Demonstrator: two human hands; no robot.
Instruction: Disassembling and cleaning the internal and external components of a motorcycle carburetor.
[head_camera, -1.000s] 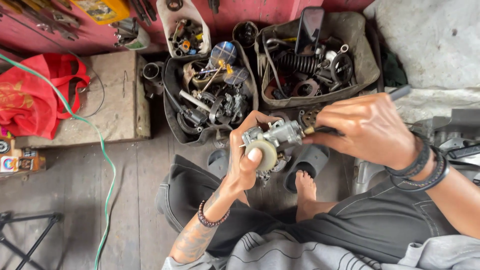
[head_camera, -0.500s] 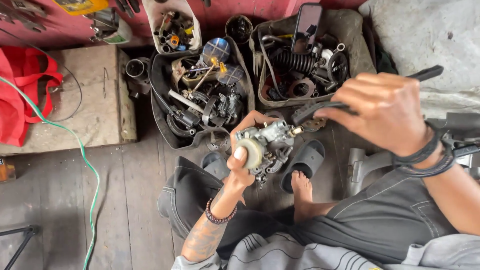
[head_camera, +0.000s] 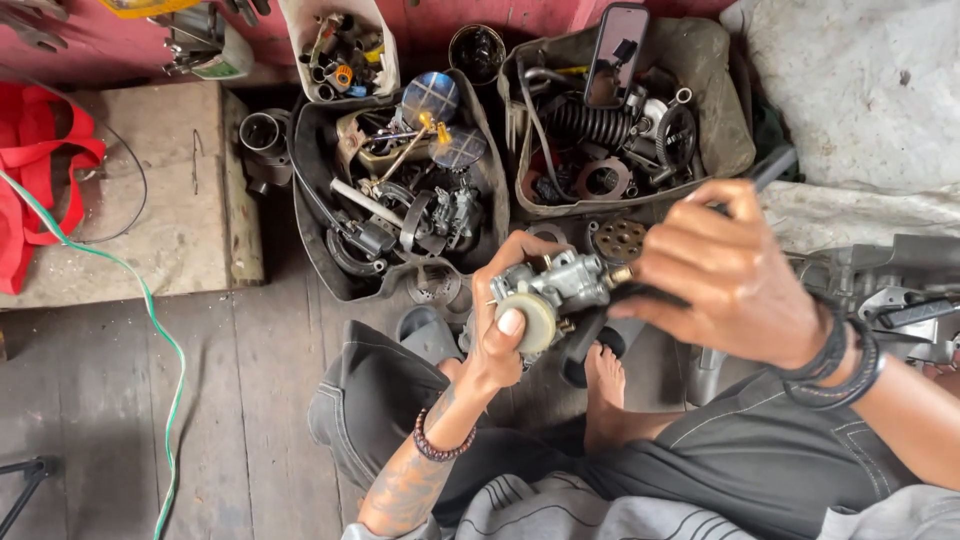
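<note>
Head view, only camera. My left hand (head_camera: 505, 335) is wrapped around a small metal carburetor (head_camera: 550, 290) at frame center, fingers curled behind it and the thumb pressed on its round pale cap; full, closed grip. My right hand (head_camera: 725, 275), right of center, is closed around a dark-handled tool (head_camera: 770, 170) whose handle pokes out toward the upper right; its tip meets the carburetor's right end at a brass fitting.

Change over the last second: the carburetor has moved slightly lower in the frame, and the tool handle has swung from near level to angled up. I read that as me working the fitting, not just holding.

Surroundings: two dark tubs of engine parts (head_camera: 400, 190) and (head_camera: 620, 140) above the hands, a red bag (head_camera: 40, 190) at the left edge, a green cable (head_camera: 160, 340) crossing the plank floor.
</note>
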